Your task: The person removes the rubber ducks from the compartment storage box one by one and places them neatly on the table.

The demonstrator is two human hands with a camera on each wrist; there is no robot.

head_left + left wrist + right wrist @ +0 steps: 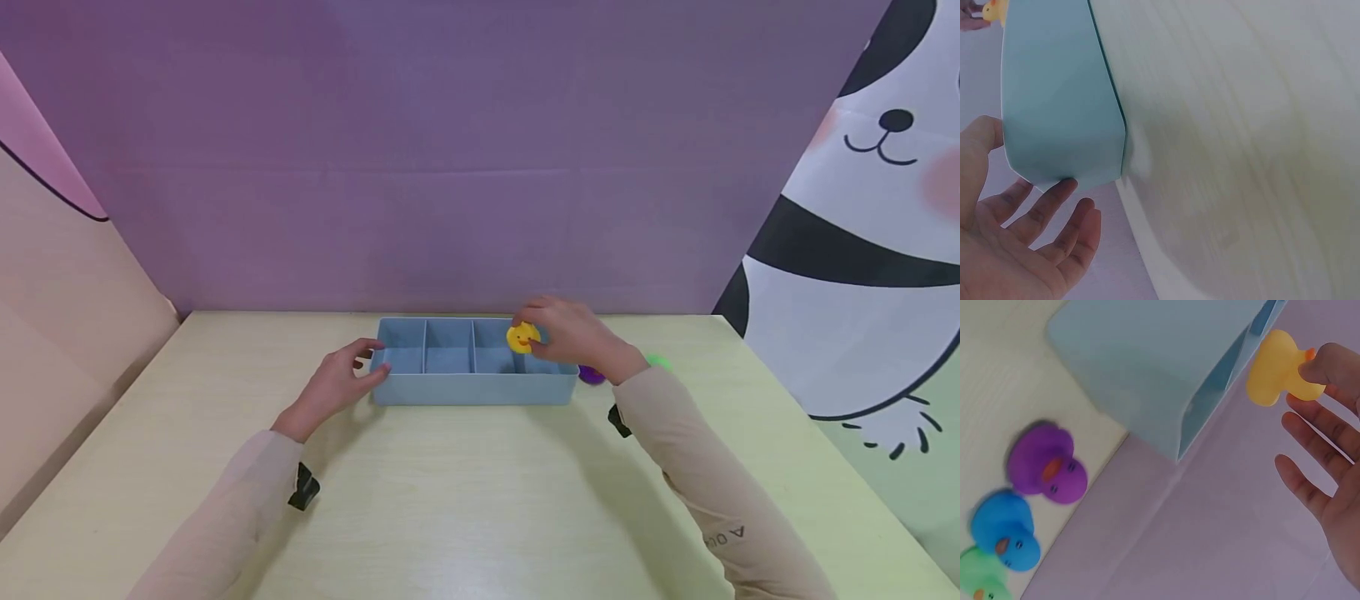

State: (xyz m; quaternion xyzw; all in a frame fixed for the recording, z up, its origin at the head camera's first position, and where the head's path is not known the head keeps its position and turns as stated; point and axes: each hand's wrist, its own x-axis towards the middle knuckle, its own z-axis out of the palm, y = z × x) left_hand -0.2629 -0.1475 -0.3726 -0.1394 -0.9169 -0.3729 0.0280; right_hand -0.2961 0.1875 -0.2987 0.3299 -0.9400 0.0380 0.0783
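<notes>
A yellow rubber duck [522, 337] is pinched between the thumb and fingers of my right hand [573, 333], over the right half of a light blue box [472, 389]. Dividers split this open-topped box into several compartments in a row. At the box's left end is my left hand [333, 385], its thumb and fingers spread around the corner. In the left wrist view the fingertips [1067, 185] reach the end wall of the box. The right wrist view has the yellow duck [1270, 367] just above the box's rim.
Right of the box, a purple duck [1047, 462], a blue duck [1005, 528] and a green duck [984, 575] stand in a row on the wooden table [465, 500]. A purple backdrop [450, 167] rises behind the table's far edge.
</notes>
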